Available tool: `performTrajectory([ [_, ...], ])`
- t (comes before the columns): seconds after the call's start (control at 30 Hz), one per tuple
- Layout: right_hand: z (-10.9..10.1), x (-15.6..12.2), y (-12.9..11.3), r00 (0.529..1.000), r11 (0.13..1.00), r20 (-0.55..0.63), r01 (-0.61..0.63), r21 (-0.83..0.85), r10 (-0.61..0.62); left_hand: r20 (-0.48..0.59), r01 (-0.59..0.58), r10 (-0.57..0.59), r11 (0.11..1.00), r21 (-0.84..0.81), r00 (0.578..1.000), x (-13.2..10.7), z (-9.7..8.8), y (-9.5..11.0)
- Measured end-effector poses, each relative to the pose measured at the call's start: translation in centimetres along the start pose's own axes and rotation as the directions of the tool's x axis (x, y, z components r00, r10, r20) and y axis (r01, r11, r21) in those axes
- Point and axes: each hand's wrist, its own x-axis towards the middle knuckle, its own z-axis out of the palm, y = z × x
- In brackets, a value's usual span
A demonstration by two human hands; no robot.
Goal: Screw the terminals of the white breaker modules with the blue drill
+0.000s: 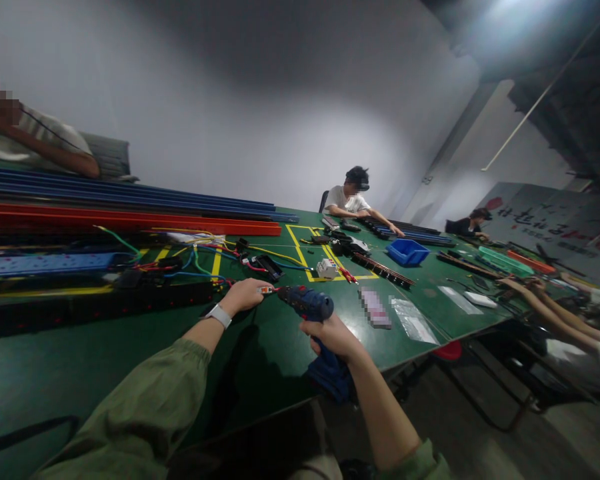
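Note:
My right hand is wrapped round the grip of a dark blue cordless drill. The drill lies level above the green table, its chuck pointing left. Its bit meets, or nearly meets, a small white and orange part pinched in my left hand; whether they touch I cannot tell. That part looks like a small terminal connector, too small to be sure. Beside my left hand run red, blue and yellow-green wires and a long black strip. A small black module lies just beyond it.
A white terminal block, a blurred phone, a clear plastic bag and a blue bin stand ahead and right. Red rails and blue rails lie at the back left. Several people sit around the table.

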Motion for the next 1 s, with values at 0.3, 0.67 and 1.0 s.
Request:
performTrajectory([
  [0.3,0.08,0.03,-0.05,1.0,1.0,-0.005,0.008,-0.018,-0.008,-0.004,-0.016,0.016,1.0,-0.015,1.0,0.15,0.07,-0.3],
  [0.67,-0.19,0.35,0.18,0.999,0.999,0.017,0.033,-0.025,-0.033,-0.014,-0.015,0.015,1.0,-0.011,1.0,0.4,0.39,-0.58],
  [1.0,0.02,0.04,-0.18,1.0,1.0,-0.007,0.013,-0.01,-0.013,-0.006,-0.006,0.006,1.0,-0.012,1.0,0.07,0.05,-0.24],
])
